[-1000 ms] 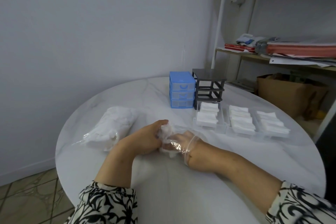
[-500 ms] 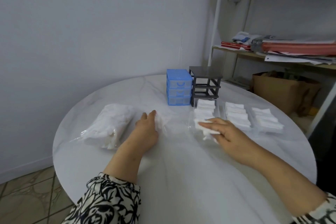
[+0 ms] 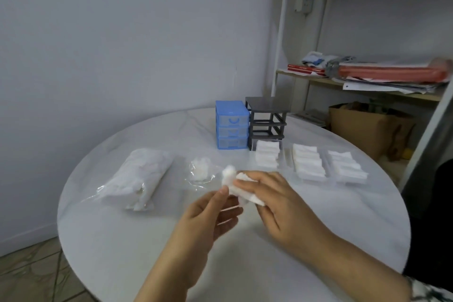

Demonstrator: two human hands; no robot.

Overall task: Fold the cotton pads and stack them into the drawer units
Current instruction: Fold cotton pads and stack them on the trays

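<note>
Item: one white cotton pad (image 3: 239,185), crumpled, held above the round white table (image 3: 318,240) near its middle, between both hands. Left hand (image 3: 210,216): palm turned up, thumb tip pinching the pad's lower left edge, the other fingers loosely curled beneath. Right hand (image 3: 277,203): back turned up, fingers curled over the pad's right side and gripping it. Left of the hands, on the table: a large clear bag (image 3: 139,176) packed with white pads, lying on its side. Between that bag and the hands: a small, nearly flat clear bag (image 3: 201,171) with a few pads inside. Far side of the table: a blue drawer unit (image 3: 231,129) with three clear drawers, all pushed in; touching its right side, a black frame (image 3: 266,121), its slots open. In front of the frame and running to the right: three clear drawers (image 3: 312,162) set side by side on the table, each filled with a row of folded pads. Behind the table, at right: a shelf (image 3: 367,86) carrying papers and red folders, with a brown cardboard box (image 3: 362,127) below it. Patterned sleeve (image 3: 431,293) seen on the right arm at the lower corner.
</note>
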